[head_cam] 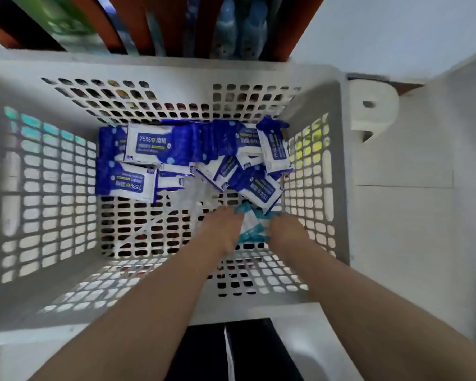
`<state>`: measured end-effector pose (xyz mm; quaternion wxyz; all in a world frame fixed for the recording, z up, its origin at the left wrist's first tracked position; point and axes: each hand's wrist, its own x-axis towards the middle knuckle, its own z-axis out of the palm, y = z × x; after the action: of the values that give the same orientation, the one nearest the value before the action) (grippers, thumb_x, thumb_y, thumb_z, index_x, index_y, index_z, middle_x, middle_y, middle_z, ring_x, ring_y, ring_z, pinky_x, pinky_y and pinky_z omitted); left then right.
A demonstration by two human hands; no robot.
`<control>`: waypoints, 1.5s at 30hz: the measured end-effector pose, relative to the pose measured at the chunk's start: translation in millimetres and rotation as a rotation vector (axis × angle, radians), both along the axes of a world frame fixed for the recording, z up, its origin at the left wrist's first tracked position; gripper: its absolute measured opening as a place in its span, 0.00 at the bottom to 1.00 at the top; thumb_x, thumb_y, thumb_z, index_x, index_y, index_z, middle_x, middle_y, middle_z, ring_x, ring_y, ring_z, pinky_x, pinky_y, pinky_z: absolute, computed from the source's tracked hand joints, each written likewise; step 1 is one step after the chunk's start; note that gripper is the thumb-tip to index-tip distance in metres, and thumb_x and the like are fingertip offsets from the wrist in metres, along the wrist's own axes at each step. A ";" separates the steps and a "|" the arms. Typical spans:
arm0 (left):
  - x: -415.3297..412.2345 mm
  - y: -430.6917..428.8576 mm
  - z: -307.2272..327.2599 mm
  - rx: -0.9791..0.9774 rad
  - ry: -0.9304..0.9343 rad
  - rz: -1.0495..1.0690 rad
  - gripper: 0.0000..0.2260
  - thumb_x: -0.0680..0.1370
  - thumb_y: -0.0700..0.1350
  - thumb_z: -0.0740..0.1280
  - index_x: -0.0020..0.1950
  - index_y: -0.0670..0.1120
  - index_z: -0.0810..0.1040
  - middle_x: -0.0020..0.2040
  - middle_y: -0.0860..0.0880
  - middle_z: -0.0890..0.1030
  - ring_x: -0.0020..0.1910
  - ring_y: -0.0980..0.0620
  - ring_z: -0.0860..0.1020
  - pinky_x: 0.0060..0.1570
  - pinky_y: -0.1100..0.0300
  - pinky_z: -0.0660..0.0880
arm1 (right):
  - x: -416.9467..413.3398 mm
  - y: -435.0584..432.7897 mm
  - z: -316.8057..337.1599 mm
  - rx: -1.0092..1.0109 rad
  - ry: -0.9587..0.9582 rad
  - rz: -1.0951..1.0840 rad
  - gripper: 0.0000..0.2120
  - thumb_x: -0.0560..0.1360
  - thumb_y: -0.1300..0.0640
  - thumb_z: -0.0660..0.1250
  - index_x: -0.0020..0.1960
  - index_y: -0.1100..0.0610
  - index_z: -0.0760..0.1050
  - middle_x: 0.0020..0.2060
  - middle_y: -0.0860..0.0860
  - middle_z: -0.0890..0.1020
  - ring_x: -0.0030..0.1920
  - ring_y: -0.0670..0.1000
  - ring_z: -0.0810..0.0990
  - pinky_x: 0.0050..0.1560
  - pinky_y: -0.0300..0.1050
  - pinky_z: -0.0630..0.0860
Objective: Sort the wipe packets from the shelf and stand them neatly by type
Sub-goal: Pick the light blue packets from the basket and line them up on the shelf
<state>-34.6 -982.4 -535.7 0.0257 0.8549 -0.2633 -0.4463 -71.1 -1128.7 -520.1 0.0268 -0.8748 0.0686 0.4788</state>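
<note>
Inside basket [52, 174], jumbled blue-white packets [149, 145]

Open from above between the four tall walls of the white perforated plastic basket [176, 70]. Bare grid floor at near left, free for a reach. Blocked along the far wall by a heap of dark-blue-and-white foil wipe packets [149, 145], thickest toward the far right corner. Crowded at near right: left hand [221, 229] and right hand [286, 229] flanking teal-and-white packets [252, 228], close to the right wall.
</note>
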 end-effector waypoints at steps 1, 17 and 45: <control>1.0 -1.9 -9.7 -0.016 0.002 0.035 0.27 0.74 0.45 0.69 0.71 0.46 0.64 0.64 0.43 0.70 0.63 0.44 0.69 0.56 0.49 0.72 | 1.6 -0.1 -9.5 -0.010 0.000 0.007 0.24 0.77 0.57 0.64 0.70 0.61 0.64 0.69 0.58 0.66 0.66 0.56 0.69 0.63 0.47 0.70; 13.3 18.8 -26.4 -0.119 0.110 0.311 0.13 0.76 0.42 0.66 0.59 0.48 0.72 0.54 0.48 0.78 0.53 0.46 0.77 0.50 0.54 0.75 | 23.7 10.9 -10.7 0.074 -0.058 -0.250 0.12 0.72 0.59 0.67 0.55 0.55 0.73 0.50 0.54 0.79 0.48 0.54 0.78 0.42 0.44 0.73; -56.0 240.3 273.5 -1.192 -0.103 2.083 0.22 0.74 0.28 0.64 0.57 0.53 0.72 0.53 0.46 0.78 0.48 0.44 0.79 0.45 0.46 0.78 | 63.3 213.4 273.7 1.262 -0.170 -0.798 0.09 0.73 0.68 0.68 0.49 0.57 0.78 0.48 0.56 0.84 0.46 0.54 0.84 0.45 0.49 0.81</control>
<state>-90.6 -742.1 -262.3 0.7553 0.5275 0.3887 0.0154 -7.7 -915.3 -246.4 0.7000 -0.6359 0.0904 0.3121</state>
